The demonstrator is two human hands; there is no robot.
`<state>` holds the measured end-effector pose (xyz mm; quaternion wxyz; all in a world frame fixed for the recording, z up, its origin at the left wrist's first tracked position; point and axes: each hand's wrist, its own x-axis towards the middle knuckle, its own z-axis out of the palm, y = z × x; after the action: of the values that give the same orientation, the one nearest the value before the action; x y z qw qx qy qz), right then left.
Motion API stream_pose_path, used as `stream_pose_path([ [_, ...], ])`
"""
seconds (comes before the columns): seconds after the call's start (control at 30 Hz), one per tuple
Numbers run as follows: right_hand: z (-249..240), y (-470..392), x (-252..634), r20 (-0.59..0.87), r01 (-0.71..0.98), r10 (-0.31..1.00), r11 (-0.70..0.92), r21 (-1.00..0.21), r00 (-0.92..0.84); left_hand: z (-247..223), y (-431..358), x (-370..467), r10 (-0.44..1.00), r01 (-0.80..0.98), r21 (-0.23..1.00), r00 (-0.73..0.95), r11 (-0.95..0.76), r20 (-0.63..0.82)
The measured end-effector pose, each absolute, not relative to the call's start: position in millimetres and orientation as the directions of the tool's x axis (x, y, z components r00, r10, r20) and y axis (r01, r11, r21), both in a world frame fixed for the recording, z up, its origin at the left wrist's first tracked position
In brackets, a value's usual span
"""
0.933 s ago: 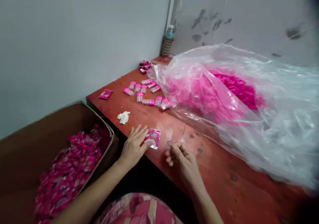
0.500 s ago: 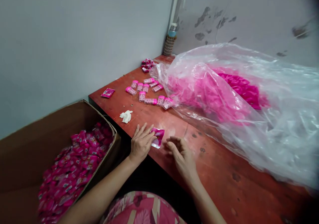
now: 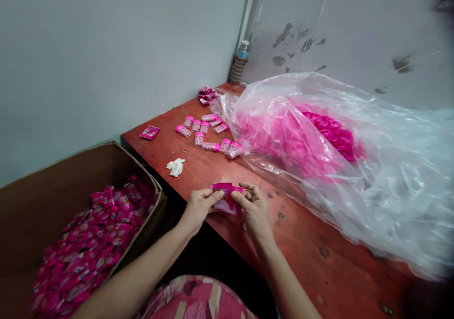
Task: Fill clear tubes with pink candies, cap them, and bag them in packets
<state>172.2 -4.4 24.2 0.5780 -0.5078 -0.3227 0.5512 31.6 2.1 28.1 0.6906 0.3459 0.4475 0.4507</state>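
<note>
Between my two hands is a small flat pink printed packet (image 3: 224,200), lifted just over the table's near edge. My left hand (image 3: 199,209) pinches its left side with the thumb on top. On the other side, my right hand (image 3: 252,211) grips it between thumb and fingers. The fingers partly cover the packet, so I cannot tell whether it is sealed. Beyond the hands lie several small clear bottles with pink caps (image 3: 199,139), filled with pale pink beads. A crumpled white scrap (image 3: 176,167) lies nearer, to the left of the packet.
A cardboard box (image 3: 156,197) at the lower left holds many pink packs (image 3: 95,234). The reddish table (image 3: 298,257) bears a large clear plastic bag (image 3: 397,181) with pink pieces inside, a lone packet (image 3: 149,132), a pile of packets (image 3: 207,95) and a bottle in a woven holder (image 3: 238,68).
My left hand was lying flat over the packet on the table and now pinches it. The right hand has moved in from beside it and taken hold. The packet is raised. The view has shifted slightly.
</note>
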Motion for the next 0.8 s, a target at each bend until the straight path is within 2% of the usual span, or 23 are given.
stream_pose_path([
  [0.07, 17.9, -1.7, 171.5, -0.147, -0.184, 0.962, -0.105, -0.977, 0.232, 27.0, 3.3, 24.7, 0.924, -0.36, 0.851, 0.137, 0.383, -0.358],
  [0.13, 10.9, 1.6, 171.3, -0.071, 0.099, 0.97, -0.096, -0.99, 0.231, 26.5, 4.1, 16.4, 0.913, -0.375, 0.836, 0.09, 0.402, -0.398],
  [0.17, 8.3, 3.7, 171.5, -0.019, 0.284, 0.98, -0.076, -0.956, 0.198, 26.3, 4.4, 12.6, 0.906, -0.381, 0.828, 0.077, 0.412, -0.416],
  [0.23, 7.6, 10.2, 173.0, 0.092, 0.6, 0.992, 0.025, -0.8, 0.082, 25.8, 4.7, 6.5, 0.893, -0.395, 0.81, 0.071, 0.435, -0.445],
  [0.3, 14.4, 21.7, 175.7, 0.196, 0.75, 0.98, 0.156, -0.642, -0.036, 24.7, 4.7, 2.9, 0.877, -0.421, 0.782, 0.075, 0.46, -0.475],
  [0.37, 27.1, 39.9, 178.6, 0.278, 0.813, 0.954, 0.249, -0.527, -0.112, 23.1, 4.7, 1.1, 0.863, -0.454, 0.753, 0.078, 0.477, -0.499],
  [0.43, 40.8, 64.0, 179.7, 0.304, 0.882, 0.941, 0.267, -0.388, -0.151, 21.4, 5.2, 0.5, 0.852, -0.495, 0.722, 0.073, 0.483, -0.519],
  [0.57, 51.9, 113.2, 172.9, 0.224, 0.991, 0.974, 0.048, -0.127, -0.019, 19.8, 7.0, 0.6, 0.832, -0.565, 0.672, 0.048, 0.479, -0.552],
  [0.67, 43.2, 130.6, 169.8, 0.217, 0.998, 0.976, 0.003, -0.06, 0.011, 21.2, 7.8, -1.6, 0.829, -0.6, 0.654, 0.028, 0.461, -0.559],
  [0.8, 25.9, 111.5, 188.2, 0.232, 0.973, 0.95, 0.225, -0.045, -0.208, 24.0, 9.8, -9.0, 0.824, -0.654, 0.617, 0.018, 0.438, -0.566],
])
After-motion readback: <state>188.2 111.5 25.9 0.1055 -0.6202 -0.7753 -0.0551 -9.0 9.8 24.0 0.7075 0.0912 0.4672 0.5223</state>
